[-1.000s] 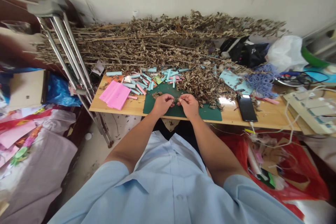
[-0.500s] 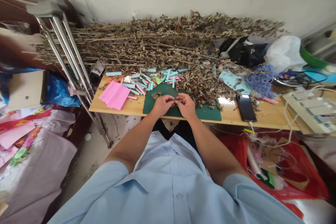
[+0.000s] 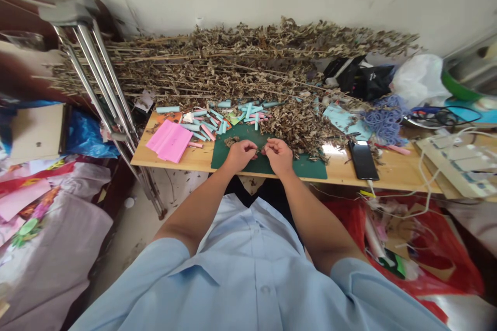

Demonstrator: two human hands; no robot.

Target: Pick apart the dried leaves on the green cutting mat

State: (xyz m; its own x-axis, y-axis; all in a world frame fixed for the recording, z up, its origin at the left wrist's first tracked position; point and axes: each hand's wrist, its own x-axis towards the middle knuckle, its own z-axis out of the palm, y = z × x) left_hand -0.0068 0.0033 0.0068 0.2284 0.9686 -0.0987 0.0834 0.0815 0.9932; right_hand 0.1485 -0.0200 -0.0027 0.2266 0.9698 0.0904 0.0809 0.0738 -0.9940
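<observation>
My left hand (image 3: pixel 241 156) is closed in a pinch over the green mat (image 3: pixel 310 168); what it holds is too small to name. Just to its right, my right hand (image 3: pixel 278 156) is also closed, thumb against fingers, on something I cannot make out. A narrow gap separates the two hands. A small clump of dried leaf (image 3: pixel 232 140) lies by my left hand. Beyond my right hand is a heap of loose dried leaves (image 3: pixel 298 121). Blue and pink paper rolls (image 3: pixel 209 123) lie behind the mat, with pink paper sheets (image 3: pixel 170 140) to the left.
Long dried stalks (image 3: pixel 217 70) line the wall. To the right are a black phone (image 3: pixel 364 159), purple cord (image 3: pixel 385 118), a white plastic bag (image 3: pixel 418 78) and a power strip (image 3: pixel 458 163) with cables. Metal crutches (image 3: pixel 101 77) lean at the table's left end.
My hands have come slightly apart, the right one moving a little to the right. My left hand has hardly moved.
</observation>
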